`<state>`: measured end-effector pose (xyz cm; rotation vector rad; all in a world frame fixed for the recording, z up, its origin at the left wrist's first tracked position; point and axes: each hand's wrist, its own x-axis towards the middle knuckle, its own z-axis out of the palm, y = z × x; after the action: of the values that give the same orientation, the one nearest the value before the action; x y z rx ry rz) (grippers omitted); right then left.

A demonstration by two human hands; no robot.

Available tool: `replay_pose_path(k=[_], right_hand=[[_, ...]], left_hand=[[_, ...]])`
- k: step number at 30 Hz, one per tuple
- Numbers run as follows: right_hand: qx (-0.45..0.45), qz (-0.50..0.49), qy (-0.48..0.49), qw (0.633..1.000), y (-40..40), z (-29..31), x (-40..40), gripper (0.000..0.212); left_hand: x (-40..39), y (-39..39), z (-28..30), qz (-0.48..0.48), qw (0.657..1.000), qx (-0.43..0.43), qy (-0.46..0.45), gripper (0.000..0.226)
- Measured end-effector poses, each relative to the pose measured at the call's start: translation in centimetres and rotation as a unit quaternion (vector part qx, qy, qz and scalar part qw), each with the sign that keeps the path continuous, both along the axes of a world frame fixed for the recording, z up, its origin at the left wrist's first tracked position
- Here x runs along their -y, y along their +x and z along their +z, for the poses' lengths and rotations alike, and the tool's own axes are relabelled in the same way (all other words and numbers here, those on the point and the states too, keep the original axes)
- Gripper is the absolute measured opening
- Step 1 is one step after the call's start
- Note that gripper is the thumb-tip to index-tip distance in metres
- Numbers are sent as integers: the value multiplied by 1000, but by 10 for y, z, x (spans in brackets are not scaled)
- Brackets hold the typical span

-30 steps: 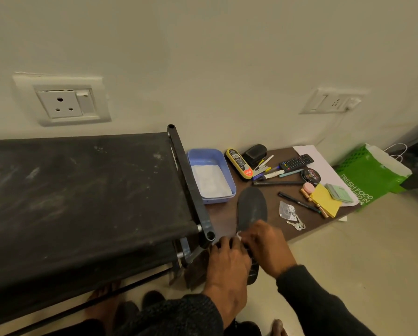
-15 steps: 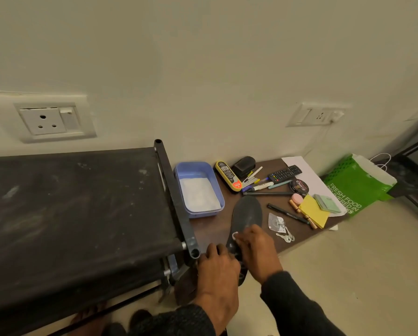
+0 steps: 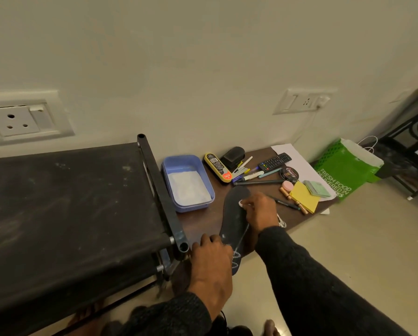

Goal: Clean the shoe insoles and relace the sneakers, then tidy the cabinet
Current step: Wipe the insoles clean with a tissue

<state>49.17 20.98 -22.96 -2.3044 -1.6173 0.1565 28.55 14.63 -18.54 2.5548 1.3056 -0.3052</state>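
Note:
A dark shoe insole [image 3: 234, 219] lies lengthwise on the low brown board [image 3: 203, 226], its heel end overhanging the front edge. My left hand [image 3: 211, 258] presses on the heel end with fingers laid flat. My right hand [image 3: 259, 212] pinches a small white wipe [image 3: 241, 203] against the insole near its toe end. A pale streak runs along the insole's right edge.
A black fabric shoe rack [image 3: 69, 214] stands to the left. A blue tub [image 3: 187, 181] holding white cloth sits behind the insole. Polish tin [image 3: 289, 174], remote [image 3: 273, 162], pens, yellow sticky notes [image 3: 303, 196] lie to the right. A green bag [image 3: 346, 170] stands beyond.
My right hand has slid the white wipe from the insole's heel end up toward its toe end. My left hand stays on the heel.

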Motion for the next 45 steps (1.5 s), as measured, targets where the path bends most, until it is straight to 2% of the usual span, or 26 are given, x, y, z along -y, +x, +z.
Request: replay_pose_path(k=[5, 7, 12, 14, 21, 24, 28, 31, 35, 38, 41, 45], right_hand=[[5, 104, -15, 994, -36, -8, 62, 13], [-3, 116, -22, 993, -28, -8, 58, 13], [0, 22, -5, 1000, 3, -3, -16, 15], [-3, 11, 2, 1000, 1, -2, -20, 15], [-36, 88, 36, 995, -60, 2, 100, 13], [-38, 109, 11, 993, -56, 2, 114, 13], [-50, 18, -2, 999, -12, -4, 56, 16], [-67, -27, 3, 997, -8, -2, 39, 18], [-52, -29, 24, 998, -33, -10, 74, 14], [-48, -8, 18, 999, -43, -15, 94, 12], [-75, -10, 16, 997, -28, -9, 74, 12], [-107, -86, 22, 990, -13, 6, 27, 14]], left_hand=[[-1, 0, 1, 5, 1000, 15, -6, 45], [-2, -1, 0, 7, 1000, 16, -8, 47], [-1, -1, 0, 4, 1000, 9, -9, 44], [-1, -3, 0, 4, 1000, 14, -7, 44], [-1, -3, 5, 11, 1000, 17, -9, 41], [-1, -1, 4, 20, 1000, 16, -15, 41], [-1, 0, 3, 16, 1000, 14, -22, 45], [-3, 1, 2, 19, 999, 15, -25, 47], [-5, 3, 2, 20, 999, 18, -27, 48], [-3, 2, 1, 20, 1000, 0, -3, 39], [-2, 1, 0, 14, 1000, -13, 10, 35], [-5, 1, 0, 15, 1000, 0, 6, 38]])
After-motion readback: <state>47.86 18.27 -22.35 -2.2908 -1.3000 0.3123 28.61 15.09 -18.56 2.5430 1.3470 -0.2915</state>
